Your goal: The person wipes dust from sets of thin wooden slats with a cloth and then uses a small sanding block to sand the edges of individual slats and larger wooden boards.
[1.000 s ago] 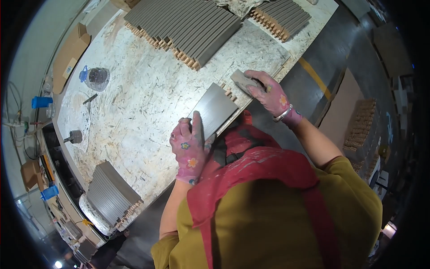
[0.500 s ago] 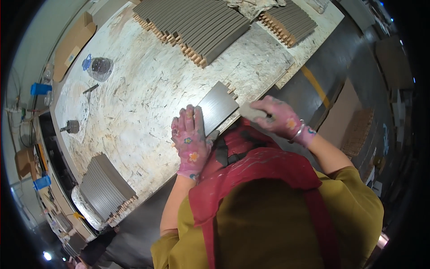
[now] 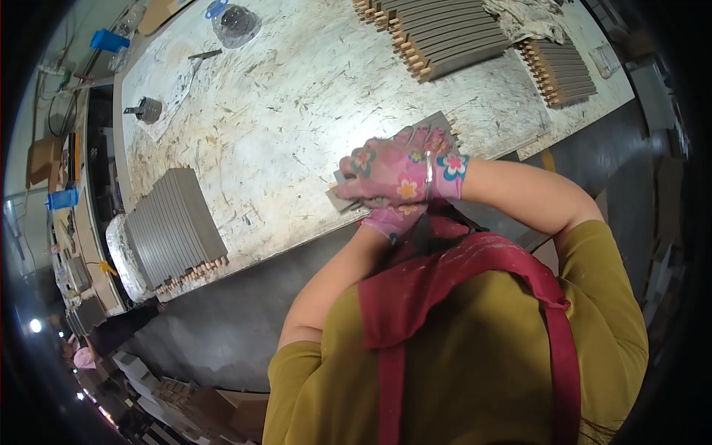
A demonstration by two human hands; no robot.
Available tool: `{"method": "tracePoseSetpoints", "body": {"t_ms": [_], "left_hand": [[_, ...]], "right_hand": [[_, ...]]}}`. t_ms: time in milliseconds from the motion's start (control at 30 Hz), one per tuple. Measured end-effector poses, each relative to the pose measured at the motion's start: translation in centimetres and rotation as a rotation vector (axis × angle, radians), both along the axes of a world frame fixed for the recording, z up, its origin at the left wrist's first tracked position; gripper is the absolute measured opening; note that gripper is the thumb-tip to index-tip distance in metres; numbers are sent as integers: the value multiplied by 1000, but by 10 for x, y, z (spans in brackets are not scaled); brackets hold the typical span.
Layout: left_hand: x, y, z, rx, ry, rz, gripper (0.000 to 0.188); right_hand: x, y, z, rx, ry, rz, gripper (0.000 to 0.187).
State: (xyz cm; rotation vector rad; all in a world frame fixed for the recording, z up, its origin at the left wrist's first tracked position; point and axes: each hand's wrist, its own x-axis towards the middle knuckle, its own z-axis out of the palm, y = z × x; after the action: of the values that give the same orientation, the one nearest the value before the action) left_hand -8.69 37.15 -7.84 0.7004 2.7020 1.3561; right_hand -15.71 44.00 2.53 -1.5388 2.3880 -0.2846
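A flat grey panel (image 3: 436, 122) with small wooden pegs at its edge lies at the table's near side, mostly hidden by my hands. Over it my right hand (image 3: 397, 172), in a pink floral glove, is closed and crosses above the other hand. The grey block it gripped a moment before, like a sanding sponge, is hidden beneath its fingers. My left hand (image 3: 395, 221), gloved alike, reaches under the right one; its stretched fingertips show beyond, resting on the panel.
Stacked pegged grey panels stand on the table (image 3: 289, 148) at back right (image 3: 452, 37), far right (image 3: 564, 70) and near left (image 3: 178, 230). A crumpled cloth (image 3: 526, 18) lies on the back stacks. A clear jug (image 3: 236, 26) and a dark pot (image 3: 148, 110) stand farther left.
My right hand has swung left from beyond the table edge and now crosses over my left hand, above the panel. The view has shifted, showing more of the floor at left.
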Motion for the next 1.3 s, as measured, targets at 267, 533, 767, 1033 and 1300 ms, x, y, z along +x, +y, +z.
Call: {"method": "tracePoseSetpoints", "body": {"t_ms": [267,533,767,1033,1300], "left_hand": [[-19,-23,45,-240,342,-66,68],[-7,-154,75,-563,131,102,77],[-34,-67,73,-527,355,-149,86],[-31,-60,72,-487,263,-107,89],[-46,-51,78,-569,106,14,83]], "right_hand": [[-45,60,-10,-570,-91,-609,39],[0,186,-44,-1100,-398,-1323,42],[10,88,-30,-1234,-802,-1068,46],[0,172,-76,-1443,-598,-1437,44],[17,166,-69,-1358,-676,-1345,48]]}}
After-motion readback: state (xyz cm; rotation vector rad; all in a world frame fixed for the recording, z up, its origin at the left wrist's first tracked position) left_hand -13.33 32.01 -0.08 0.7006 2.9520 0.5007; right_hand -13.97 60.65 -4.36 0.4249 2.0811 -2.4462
